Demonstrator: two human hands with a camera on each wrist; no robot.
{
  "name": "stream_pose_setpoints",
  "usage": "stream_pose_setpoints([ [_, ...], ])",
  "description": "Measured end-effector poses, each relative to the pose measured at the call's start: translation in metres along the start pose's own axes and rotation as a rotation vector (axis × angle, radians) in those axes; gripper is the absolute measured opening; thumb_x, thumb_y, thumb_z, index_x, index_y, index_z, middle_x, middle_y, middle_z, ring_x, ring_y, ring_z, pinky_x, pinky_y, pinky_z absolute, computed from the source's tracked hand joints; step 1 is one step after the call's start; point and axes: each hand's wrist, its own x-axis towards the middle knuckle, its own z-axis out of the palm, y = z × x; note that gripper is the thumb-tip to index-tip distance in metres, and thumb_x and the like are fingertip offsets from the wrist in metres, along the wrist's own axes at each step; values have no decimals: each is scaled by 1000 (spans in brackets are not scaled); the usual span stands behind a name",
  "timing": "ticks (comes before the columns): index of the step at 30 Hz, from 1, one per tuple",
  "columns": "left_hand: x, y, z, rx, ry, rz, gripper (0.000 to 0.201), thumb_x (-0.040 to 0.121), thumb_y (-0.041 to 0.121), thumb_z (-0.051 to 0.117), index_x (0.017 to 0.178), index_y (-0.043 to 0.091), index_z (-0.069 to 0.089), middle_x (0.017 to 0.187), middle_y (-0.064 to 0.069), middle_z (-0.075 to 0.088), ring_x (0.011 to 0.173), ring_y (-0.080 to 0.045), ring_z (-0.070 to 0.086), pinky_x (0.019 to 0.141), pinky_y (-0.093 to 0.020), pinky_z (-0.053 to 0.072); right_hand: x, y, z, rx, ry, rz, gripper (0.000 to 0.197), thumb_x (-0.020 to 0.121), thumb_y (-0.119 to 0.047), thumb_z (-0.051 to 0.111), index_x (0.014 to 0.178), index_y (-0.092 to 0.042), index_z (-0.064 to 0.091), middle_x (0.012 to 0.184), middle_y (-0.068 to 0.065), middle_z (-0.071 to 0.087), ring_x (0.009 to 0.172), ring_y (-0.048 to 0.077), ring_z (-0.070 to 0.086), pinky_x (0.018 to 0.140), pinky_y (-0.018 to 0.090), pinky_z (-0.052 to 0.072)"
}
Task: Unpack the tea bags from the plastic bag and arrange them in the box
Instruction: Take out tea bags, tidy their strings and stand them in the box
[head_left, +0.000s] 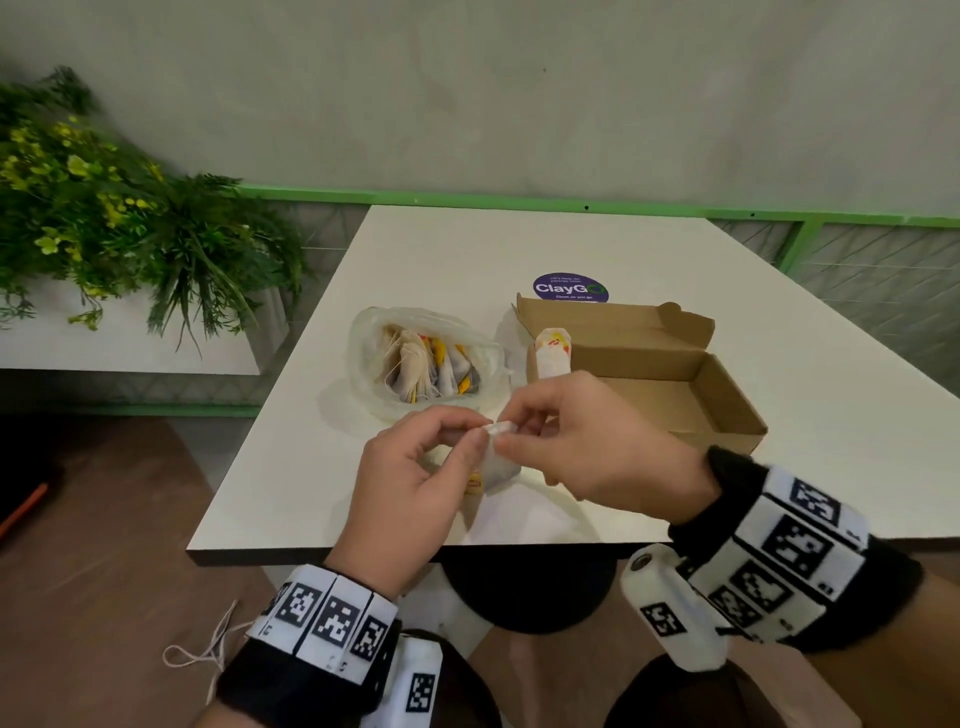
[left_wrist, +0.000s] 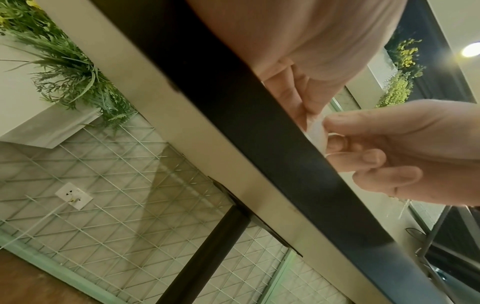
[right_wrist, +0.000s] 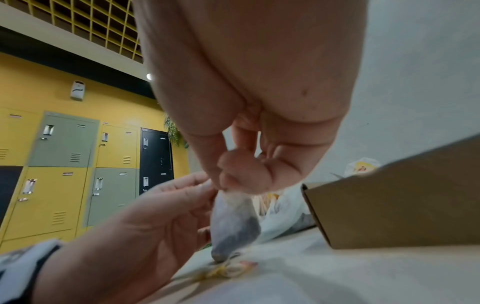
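Both hands meet over the near middle of the white table (head_left: 519, 244). My left hand (head_left: 467, 436) and my right hand (head_left: 511, 428) pinch the top of one tea bag (head_left: 498, 467) that hangs between them, its lower end on the table (right_wrist: 233, 226). Its yellow tag (right_wrist: 223, 271) lies on the tabletop below. The clear plastic bag (head_left: 426, 364) with several tea bags lies just behind the hands. The open brown cardboard box (head_left: 665, 384) stands to the right, with one tea bag (head_left: 553, 353) upright at its left end.
A round purple sticker (head_left: 570, 287) marks the table behind the box. A planter with green and yellow plants (head_left: 104, 208) stands to the left. A green-framed mesh fence (head_left: 857, 249) runs behind the table. The black table edge (left_wrist: 259, 133) crosses the left wrist view.
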Motion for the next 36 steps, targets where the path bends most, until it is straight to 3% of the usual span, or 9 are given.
stream_pose_setpoints([
  [4,-3,2,-1,40,-94,-32,23,81,37,70,103,38,73,97,8,72,100,-14,68,79,-28,55,-1,4,-4,227,101,8,7,91,-12,72,86,-7,72,63,3,54,48,12,46,40,25,36],
  [7,-3,-1,2,208,-85,-1,17,81,27,77,89,42,75,94,14,69,97,-6,66,79,-16,46,-4,-1,-16,358,155,5,7,91,-12,72,86,-7,72,62,2,53,48,14,43,42,28,35],
  [10,-2,-3,4,212,-82,-10,21,87,17,79,88,38,79,93,13,71,96,-5,67,78,-13,47,-5,-6,-28,401,220,-7,8,89,-17,74,84,-11,74,79,8,61,65,17,48,53,30,41],
  [14,-3,-5,4,205,-75,-15,20,90,22,77,92,41,78,97,22,69,97,-4,66,77,-18,49,-10,-9,-34,441,277,-58,12,92,-15,69,90,-4,71,78,6,61,63,11,50,56,19,45],
  [18,-4,-4,5,225,-62,21,18,90,21,77,93,39,78,98,24,69,98,-6,67,83,-26,52,-13,-10,-31,642,329,-37,12,97,-12,62,100,-1,66,79,7,60,61,15,55,46,25,43],
  [22,-5,-2,6,262,-70,141,14,88,38,68,94,35,80,96,27,71,98,-9,65,86,-40,53,-14,-8,-20,751,384,5,16,101,-13,55,106,2,58,83,11,67,54,18,60,43,27,49],
  [25,-5,-1,6,308,-89,217,15,89,38,66,91,32,80,91,25,72,96,-9,64,85,-46,51,-14,-1,-7,734,442,30,17,102,-12,54,107,4,57,84,17,65,54,20,61,47,30,54],
  [30,-8,-2,5,372,-91,276,15,94,34,61,93,28,75,84,24,67,88,-4,60,84,-42,47,-11,9,0,528,502,11,8,99,-9,60,98,-3,64,80,23,68,56,19,65,53,28,56],
  [36,-10,1,1,321,-67,274,18,96,31,55,88,23,69,88,19,62,92,-9,59,82,-34,45,-15,14,8,180,356,-16,14,96,-14,64,84,-20,66,71,4,63,59,23,67,58,35,61],
])
